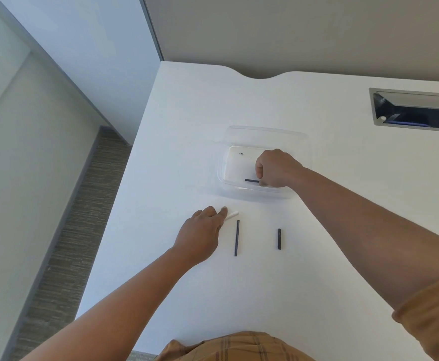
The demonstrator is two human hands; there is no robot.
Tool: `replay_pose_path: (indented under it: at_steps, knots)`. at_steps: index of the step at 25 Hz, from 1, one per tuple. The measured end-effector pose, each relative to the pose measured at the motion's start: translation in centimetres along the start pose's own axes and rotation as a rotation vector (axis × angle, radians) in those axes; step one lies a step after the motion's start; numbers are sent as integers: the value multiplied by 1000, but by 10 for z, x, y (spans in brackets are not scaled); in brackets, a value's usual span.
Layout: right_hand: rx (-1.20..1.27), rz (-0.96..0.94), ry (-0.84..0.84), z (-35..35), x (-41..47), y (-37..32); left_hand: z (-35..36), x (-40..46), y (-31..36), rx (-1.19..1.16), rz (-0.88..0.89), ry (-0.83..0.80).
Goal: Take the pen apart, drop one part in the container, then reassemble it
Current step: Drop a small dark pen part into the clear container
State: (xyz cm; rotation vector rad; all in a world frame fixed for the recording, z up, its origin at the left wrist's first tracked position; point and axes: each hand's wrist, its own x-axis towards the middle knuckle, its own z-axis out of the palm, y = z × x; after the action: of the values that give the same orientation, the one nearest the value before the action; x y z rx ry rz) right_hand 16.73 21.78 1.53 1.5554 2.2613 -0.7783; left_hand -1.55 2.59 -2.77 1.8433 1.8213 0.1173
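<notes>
The pen lies in pieces at mid-frame on the white table (330, 178). Right of centre, the right hand (275, 169) reaches into the clear container (301, 142), fingers curled together onto a short dark part (251, 180) at its near wall (placing or retrieving, I cannot tell). Below and left, the left hand (200, 234) pins a white part (232, 215) under closed fingertips, probably to stop it rolling. A long dark rod (236, 237) and dark cap (279, 238) wait nearby, well apart.

White table (317, 256), recessed cable tray (416, 110)
</notes>
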Motion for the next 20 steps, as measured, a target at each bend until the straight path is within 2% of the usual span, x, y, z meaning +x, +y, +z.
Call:
replay_pose_path:
  at_steps: [6,16,20]
  knots:
    - [92,-13,78,-6,-5,1,-1,0,1,4,0,4]
    - [305,-196,501,-7,-78,-16,-3,-1,2,-69,-14,4]
    - [355,-234,524,20,-104,-14,-4,-7,4,-125,-19,2]
